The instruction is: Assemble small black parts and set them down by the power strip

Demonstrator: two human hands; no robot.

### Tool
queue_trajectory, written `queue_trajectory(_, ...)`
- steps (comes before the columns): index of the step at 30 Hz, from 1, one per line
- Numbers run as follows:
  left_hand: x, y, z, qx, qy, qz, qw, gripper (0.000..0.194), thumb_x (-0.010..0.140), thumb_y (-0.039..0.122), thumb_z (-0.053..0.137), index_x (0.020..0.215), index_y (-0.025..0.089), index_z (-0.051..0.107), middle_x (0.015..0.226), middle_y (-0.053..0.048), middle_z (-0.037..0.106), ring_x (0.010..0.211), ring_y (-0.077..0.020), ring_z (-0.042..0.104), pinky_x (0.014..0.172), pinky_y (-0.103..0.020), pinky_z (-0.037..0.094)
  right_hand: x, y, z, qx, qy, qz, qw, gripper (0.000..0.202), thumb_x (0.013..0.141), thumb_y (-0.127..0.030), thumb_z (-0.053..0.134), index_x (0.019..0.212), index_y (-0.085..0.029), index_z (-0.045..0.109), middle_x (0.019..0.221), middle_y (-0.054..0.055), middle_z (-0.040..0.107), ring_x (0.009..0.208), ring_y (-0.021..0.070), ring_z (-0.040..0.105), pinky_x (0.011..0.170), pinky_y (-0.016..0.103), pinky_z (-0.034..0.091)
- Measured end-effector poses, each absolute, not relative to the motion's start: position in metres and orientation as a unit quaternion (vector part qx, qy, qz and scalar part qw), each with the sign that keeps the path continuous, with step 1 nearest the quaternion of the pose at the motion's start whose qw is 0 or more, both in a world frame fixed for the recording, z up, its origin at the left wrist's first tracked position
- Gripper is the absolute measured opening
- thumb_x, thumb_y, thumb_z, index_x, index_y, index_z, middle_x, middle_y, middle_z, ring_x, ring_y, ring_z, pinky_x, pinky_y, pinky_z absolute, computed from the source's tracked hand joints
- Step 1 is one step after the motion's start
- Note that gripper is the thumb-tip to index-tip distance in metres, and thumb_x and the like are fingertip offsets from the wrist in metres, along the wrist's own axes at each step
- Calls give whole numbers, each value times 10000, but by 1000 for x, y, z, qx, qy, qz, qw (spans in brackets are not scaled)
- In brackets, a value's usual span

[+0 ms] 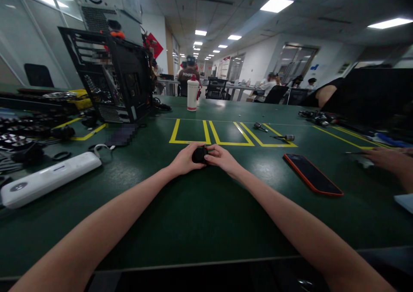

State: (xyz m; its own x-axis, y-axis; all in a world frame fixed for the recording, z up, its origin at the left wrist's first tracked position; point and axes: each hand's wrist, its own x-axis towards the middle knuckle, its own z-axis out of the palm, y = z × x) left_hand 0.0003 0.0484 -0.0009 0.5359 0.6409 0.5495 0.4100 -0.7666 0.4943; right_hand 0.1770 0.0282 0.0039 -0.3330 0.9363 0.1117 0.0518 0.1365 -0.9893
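A small round black object (199, 155) is held between both hands above the green table (200, 223), just in front of the yellow tape outlines. My left hand (186, 159) wraps round its left side, thumb below and fingers above. On its right side, my right hand (222, 159) pinches the edge with thumb and fingertips. Past the hands, two small tools, a short one (260, 127) and one with a thin shaft (288, 137), lie within the right-hand tape outline. What the black object is cannot be made out.
An orange-edged phone (312, 174) lies at right, near another person's hand (385, 158). At left are a white power strip (53, 179), cables and an open computer case (129, 83). A white cup (192, 95) stands at the far side.
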Motion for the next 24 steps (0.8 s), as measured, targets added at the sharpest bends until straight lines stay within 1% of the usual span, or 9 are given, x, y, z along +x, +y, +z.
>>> queue_trajectory(4,0,48,-1,862,307,374,152,612,611,257,665,1153,219,385,1148,-56,489,1063,-222,476,906,-370,383,179,29,3,-388,-633,523,419,271,690,-261,608,938,-210,509,857,18,597,838,152,578,823,382,444)
queue_trajectory(9,1,49,-2,862,306,373,156,611,617,255,658,1158,220,377,1136,-54,496,1059,-224,478,904,-376,383,179,23,6,-361,-645,504,447,373,594,-163,677,921,-215,504,945,13,564,934,161,542,854,364,421)
queue_trajectory(11,1,50,-3,861,308,374,157,614,612,252,661,1155,219,378,1129,-52,500,1054,-224,482,902,-376,385,177,21,8,-361,-629,516,455,335,602,-184,673,892,-217,509,946,12,557,918,157,543,829,355,434)
queue_trajectory(14,1,49,-3,861,308,375,152,621,603,249,668,1151,218,380,1131,-49,498,1052,-220,481,906,-372,384,173,20,7,-384,-605,513,473,195,660,-275,626,814,-208,529,907,11,556,855,145,544,762,338,459)
queue_trajectory(15,1,49,-3,861,309,374,151,622,601,250,670,1151,218,381,1133,-49,497,1052,-219,481,907,-371,384,172,20,6,-392,-601,505,479,178,668,-295,616,797,-203,533,894,10,557,835,142,544,745,334,464)
queue_trajectory(17,1,48,-2,862,310,373,149,622,599,251,672,1148,215,384,1135,-51,495,1054,-219,479,907,-370,384,170,23,4,-401,-598,488,493,211,657,-296,627,823,-205,535,890,9,565,824,141,547,742,336,464)
queue_trajectory(20,1,47,-1,862,311,372,149,618,602,249,670,1149,215,385,1135,-55,494,1053,-221,480,903,-375,388,170,27,1,-404,-599,479,498,326,650,-256,638,953,-211,528,950,26,577,873,150,556,811,352,439)
queue_trajectory(22,1,47,-1,862,312,372,149,616,603,248,669,1149,217,385,1135,-55,494,1052,-223,482,902,-381,388,171,28,0,-394,-613,478,491,324,669,-240,619,980,-194,539,985,42,580,910,152,557,869,354,407)
queue_trajectory(24,1,47,-1,861,313,372,148,618,601,246,670,1148,219,386,1135,-54,493,1053,-224,481,903,-386,387,172,27,-1,-376,-628,478,486,294,678,-229,609,962,-184,551,1002,44,577,924,156,561,886,352,398)
